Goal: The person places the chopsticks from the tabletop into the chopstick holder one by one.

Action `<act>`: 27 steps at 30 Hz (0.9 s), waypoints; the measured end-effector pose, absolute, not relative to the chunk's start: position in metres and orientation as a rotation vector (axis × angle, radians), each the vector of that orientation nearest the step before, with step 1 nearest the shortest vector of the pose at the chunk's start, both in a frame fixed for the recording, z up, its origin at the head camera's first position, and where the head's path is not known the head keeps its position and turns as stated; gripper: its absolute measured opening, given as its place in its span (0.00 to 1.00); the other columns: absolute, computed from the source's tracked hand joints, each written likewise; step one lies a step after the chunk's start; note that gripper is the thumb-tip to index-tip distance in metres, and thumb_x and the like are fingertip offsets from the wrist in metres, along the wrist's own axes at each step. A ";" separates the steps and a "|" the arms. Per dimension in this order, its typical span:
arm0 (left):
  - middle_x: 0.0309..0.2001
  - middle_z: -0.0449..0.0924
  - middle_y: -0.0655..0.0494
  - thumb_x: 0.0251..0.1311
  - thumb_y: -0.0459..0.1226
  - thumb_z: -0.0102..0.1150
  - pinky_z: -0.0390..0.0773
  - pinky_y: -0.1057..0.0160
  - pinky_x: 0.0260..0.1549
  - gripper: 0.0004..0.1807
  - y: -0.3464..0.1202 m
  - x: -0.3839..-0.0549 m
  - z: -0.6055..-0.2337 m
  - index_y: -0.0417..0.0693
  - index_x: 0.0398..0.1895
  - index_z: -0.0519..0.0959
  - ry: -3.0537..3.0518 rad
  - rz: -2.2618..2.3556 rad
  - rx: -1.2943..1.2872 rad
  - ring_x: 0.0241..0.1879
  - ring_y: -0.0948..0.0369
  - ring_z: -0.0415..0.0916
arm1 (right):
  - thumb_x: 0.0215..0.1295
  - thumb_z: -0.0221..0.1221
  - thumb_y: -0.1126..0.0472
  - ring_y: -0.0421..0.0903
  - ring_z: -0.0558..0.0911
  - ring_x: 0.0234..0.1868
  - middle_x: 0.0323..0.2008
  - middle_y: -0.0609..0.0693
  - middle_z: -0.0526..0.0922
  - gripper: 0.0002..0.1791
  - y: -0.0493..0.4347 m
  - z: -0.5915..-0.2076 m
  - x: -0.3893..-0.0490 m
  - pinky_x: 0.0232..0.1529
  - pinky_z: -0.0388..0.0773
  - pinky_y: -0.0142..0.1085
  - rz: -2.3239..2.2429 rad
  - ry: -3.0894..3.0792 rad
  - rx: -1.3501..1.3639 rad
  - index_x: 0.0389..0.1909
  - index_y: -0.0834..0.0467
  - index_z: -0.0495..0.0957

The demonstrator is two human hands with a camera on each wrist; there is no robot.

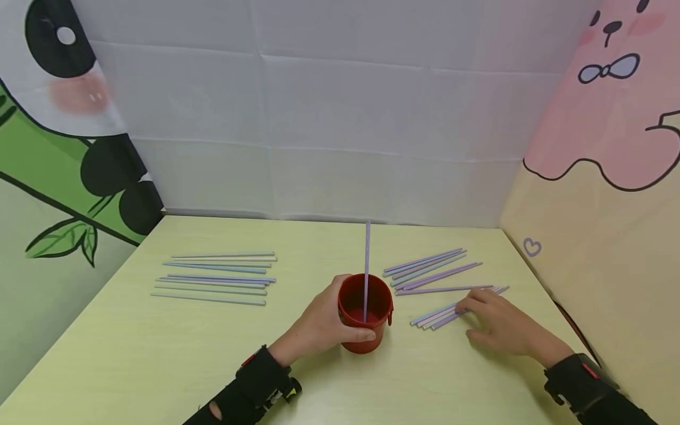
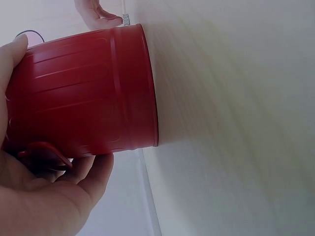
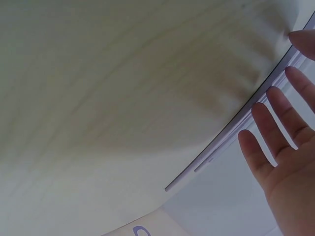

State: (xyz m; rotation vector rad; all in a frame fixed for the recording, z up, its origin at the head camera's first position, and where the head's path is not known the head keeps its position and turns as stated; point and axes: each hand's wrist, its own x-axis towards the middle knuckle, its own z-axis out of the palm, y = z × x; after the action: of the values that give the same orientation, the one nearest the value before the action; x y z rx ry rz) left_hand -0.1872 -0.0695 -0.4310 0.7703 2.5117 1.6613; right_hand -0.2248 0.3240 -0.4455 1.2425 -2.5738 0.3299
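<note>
My left hand (image 1: 321,324) grips a small red bucket (image 1: 363,341) from its left side, thumb across the front. In the left wrist view the ribbed bucket wall (image 2: 74,83) stands sideways, a handle loop near the curled fingers (image 2: 96,182). One purple straw (image 1: 367,254) stands upright inside the bucket. Over a small bunch of pastel straws (image 1: 432,317) at the right is my right hand (image 1: 502,324), fingertips at the straws. The right wrist view shows its fingers (image 3: 263,125) spread and fairly straight beside a purple straw (image 3: 206,149), the thumb apart.
Behind that bunch lies a looser group of purple and blue straws (image 1: 435,265). Several pale straws (image 1: 218,275) lie in rows on the left of the table (image 1: 133,354). A white cloth backdrop (image 1: 329,118) closes off the back, with printed side panels.
</note>
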 end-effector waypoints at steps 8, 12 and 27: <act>0.58 0.69 0.64 0.37 0.54 0.77 0.79 0.61 0.40 0.51 -0.069 -0.187 -0.432 0.56 0.66 0.58 2.513 1.656 0.755 0.54 0.60 0.69 | 0.45 0.68 0.60 0.37 0.69 0.41 0.40 0.42 0.73 0.20 0.324 -0.448 -0.223 0.40 0.73 0.40 0.332 -2.561 1.244 0.43 0.49 0.78; 0.58 0.69 0.64 0.38 0.54 0.77 0.79 0.61 0.40 0.51 -0.069 -0.187 -0.431 0.56 0.66 0.58 2.512 1.657 0.759 0.54 0.60 0.69 | 0.45 0.67 0.62 0.37 0.69 0.38 0.36 0.39 0.72 0.17 0.325 -0.448 -0.223 0.38 0.73 0.37 0.353 -2.576 1.254 0.38 0.47 0.77; 0.58 0.69 0.63 0.38 0.53 0.77 0.79 0.60 0.40 0.51 -0.069 -0.186 -0.429 0.55 0.66 0.58 2.493 1.671 0.770 0.55 0.58 0.69 | 0.46 0.66 0.70 0.34 0.71 0.29 0.29 0.37 0.73 0.18 0.321 -0.445 -0.220 0.27 0.71 0.26 0.459 -2.594 1.392 0.31 0.43 0.76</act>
State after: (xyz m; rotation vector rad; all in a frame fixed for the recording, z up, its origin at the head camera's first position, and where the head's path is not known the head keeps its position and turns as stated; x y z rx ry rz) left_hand -0.1855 -0.0694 -0.4291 0.7699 2.4934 1.6709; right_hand -0.2199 0.3208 -0.4445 1.3918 -2.5939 0.4593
